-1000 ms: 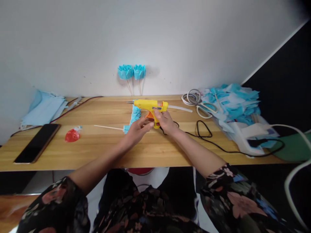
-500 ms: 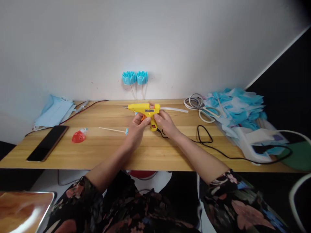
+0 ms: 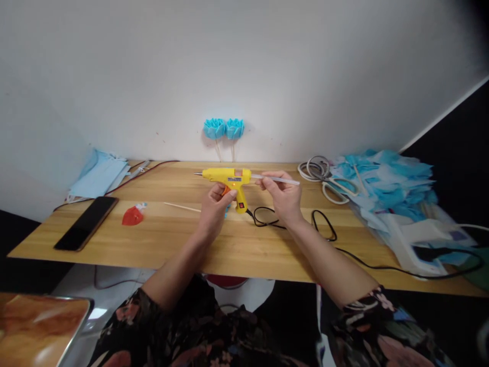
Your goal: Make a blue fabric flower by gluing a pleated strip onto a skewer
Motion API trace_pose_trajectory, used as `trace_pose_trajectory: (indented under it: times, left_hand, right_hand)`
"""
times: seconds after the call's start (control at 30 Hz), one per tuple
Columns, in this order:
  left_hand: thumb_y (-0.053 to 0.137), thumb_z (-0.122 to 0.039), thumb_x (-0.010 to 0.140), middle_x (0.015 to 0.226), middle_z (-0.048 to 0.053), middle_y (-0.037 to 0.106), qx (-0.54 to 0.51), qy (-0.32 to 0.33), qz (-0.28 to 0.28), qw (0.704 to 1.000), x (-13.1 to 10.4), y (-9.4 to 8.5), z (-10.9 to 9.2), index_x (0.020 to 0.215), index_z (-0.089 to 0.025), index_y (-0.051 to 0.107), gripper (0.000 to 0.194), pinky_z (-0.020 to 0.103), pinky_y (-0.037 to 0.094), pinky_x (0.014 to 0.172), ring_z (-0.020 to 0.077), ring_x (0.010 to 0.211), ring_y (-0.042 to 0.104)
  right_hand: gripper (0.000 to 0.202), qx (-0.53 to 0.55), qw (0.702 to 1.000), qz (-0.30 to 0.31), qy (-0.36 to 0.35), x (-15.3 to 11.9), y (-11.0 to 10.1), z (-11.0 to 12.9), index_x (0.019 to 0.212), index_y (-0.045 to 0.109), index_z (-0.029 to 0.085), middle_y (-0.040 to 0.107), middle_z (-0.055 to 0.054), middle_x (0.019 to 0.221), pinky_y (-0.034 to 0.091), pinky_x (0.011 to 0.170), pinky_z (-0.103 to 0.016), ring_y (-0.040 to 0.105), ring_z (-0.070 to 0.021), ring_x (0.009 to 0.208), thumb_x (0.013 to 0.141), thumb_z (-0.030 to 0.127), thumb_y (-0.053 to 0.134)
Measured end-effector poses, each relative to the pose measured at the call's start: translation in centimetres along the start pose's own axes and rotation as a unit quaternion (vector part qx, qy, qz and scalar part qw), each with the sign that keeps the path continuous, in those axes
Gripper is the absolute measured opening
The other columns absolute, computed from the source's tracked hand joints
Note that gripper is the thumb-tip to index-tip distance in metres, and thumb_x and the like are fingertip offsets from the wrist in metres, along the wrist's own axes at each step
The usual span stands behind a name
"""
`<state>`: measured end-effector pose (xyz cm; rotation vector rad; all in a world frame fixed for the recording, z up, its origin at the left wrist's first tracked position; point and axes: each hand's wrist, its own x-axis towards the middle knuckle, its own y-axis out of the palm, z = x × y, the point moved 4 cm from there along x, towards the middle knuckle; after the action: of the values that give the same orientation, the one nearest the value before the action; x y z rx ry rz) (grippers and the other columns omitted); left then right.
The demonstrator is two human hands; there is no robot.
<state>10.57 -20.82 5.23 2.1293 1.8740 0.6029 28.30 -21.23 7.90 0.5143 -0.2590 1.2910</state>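
Note:
A yellow hot glue gun (image 3: 229, 176) is held up over the table, its metal nozzle pointing left. My left hand (image 3: 214, 206) is closed around the front of its grip, near the orange trigger (image 3: 225, 191). From the gun's rear sticks out a clear glue stick (image 3: 284, 180), pinched in the fingers of my right hand (image 3: 284, 199). A small light glows on the gun's side, and a black cord leaves the grip's base. Partly behind my left hand lies a thin wooden stick (image 3: 181, 206) with a bit of blue at its hidden end.
Two blue flowers on sticks (image 3: 224, 129) lean on the wall. At left lie face masks (image 3: 99, 176), a phone (image 3: 87, 223) and a red wrapper (image 3: 132, 215). Scissors (image 3: 338, 189), tape rolls (image 3: 314, 168), blue fabric pieces (image 3: 385, 178) and a white power strip (image 3: 410, 244) are at right.
My right hand has moved from the gun's grip back to the glue stick at its rear. My left hand keeps its hold on the gun. The view has shifted slightly.

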Motion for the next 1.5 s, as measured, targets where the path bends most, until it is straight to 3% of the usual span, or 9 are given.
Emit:
trace_pose_trajectory:
  times: [0.27, 0.5, 0.63, 0.87, 1.0, 1.33, 1.5]
  left_hand:
    - [0.09, -0.04, 0.07, 0.094, 0.003, 0.077, 0.045, 0.023, -0.005, 0.999, -0.2, -0.2, 0.1, 0.09, -0.02, 0.071, 0.035, 0.029, 0.053, 0.084, 0.0158, 0.087, 0.069]
    - [0.092, -0.036, 0.07, 0.094, 0.003, 0.076, 0.052, 0.042, -0.018, 0.998, -0.3, 0.1, -0.2, 0.09, -0.019, 0.07, 0.034, 0.03, 0.052, 0.084, 0.017, 0.089, 0.068]
    - [0.09, -0.034, 0.073, 0.089, 0.0, 0.072, 0.044, 0.037, -0.028, 0.998, -0.1, -0.1, 0.0, 0.088, -0.02, 0.067, 0.031, 0.028, 0.05, 0.078, 0.0145, 0.081, 0.065]
    - [0.09, -0.042, 0.068, 0.074, -0.003, 0.063, 0.005, -0.007, -0.022, 1.0, 0.1, -0.1, 0.2, 0.08, -0.02, 0.061, 0.039, 0.024, 0.043, 0.065, 0.0101, 0.065, 0.054]
    - [0.093, -0.041, 0.064, 0.073, -0.004, 0.063, -0.006, -0.005, -0.019, 1.0, 0.1, 0.0, 0.0, 0.079, -0.019, 0.062, 0.041, 0.023, 0.042, 0.064, 0.0087, 0.063, 0.052]
    - [0.089, -0.031, 0.07, 0.089, 0.002, 0.074, 0.02, -0.003, -0.013, 1.0, 0.2, -0.1, 0.3, 0.089, -0.02, 0.07, 0.029, 0.029, 0.05, 0.078, 0.0149, 0.081, 0.065]
    - [0.09, -0.033, 0.069, 0.09, 0.003, 0.075, 0.03, 0.003, -0.012, 0.999, 0.3, 0.1, 0.6, 0.087, -0.019, 0.07, 0.031, 0.03, 0.052, 0.083, 0.0165, 0.085, 0.066]
  right_hand:
    - [0.02, -0.059, 0.998, 0.004, -0.03, -0.2, -0.1, 0.9, 0.08, 0.071, 0.02, 0.07, 0.001, 0.065, 0.055, 0.063, -0.027, 0.064, -0.0123, 0.06, 0.084, 0.039, 0.076]
    - [0.039, 0.014, 0.997, 0.004, 0.07, 0.1, 0.1, -1.1, 0.071, 0.061, 0.022, 0.06, 0.004, 0.058, 0.046, 0.056, -0.024, 0.053, -0.0102, 0.056, 0.079, 0.056, 0.078]
    - [0.047, 0.063, 0.99, 0.03, 0.121, 0.6, 0.2, -1.8, 0.089, 0.067, 0.023, 0.067, 0.003, 0.07, 0.05, 0.058, -0.024, 0.059, -0.0113, 0.063, 0.07, 0.063, 0.083]
    - [0.025, -0.071, 0.997, 0.006, -0.018, 1.0, -1.3, 0.1, 0.089, 0.075, 0.023, 0.076, -0.001, 0.078, 0.055, 0.067, -0.03, 0.069, -0.0154, 0.069, 0.08, 0.046, 0.082]
    - [0.023, -0.145, 0.988, -0.001, -0.053, 0.7, -1.7, 0.3, 0.091, 0.075, 0.022, 0.076, -0.002, 0.077, 0.057, 0.074, -0.033, 0.073, -0.0177, 0.074, 0.086, 0.045, 0.078]
    - [0.041, -0.071, 0.997, -0.024, -0.018, 0.7, -1.2, -0.9, 0.077, 0.064, 0.022, 0.065, 0.002, 0.062, 0.047, 0.055, -0.025, 0.058, -0.0115, 0.056, 0.082, 0.06, 0.078]
    - [0.05, 0.009, 0.998, -0.014, 0.057, 1.2, -1.1, -2.1, 0.071, 0.06, 0.022, 0.061, 0.003, 0.061, 0.047, 0.054, -0.023, 0.055, -0.0108, 0.057, 0.074, 0.067, 0.082]
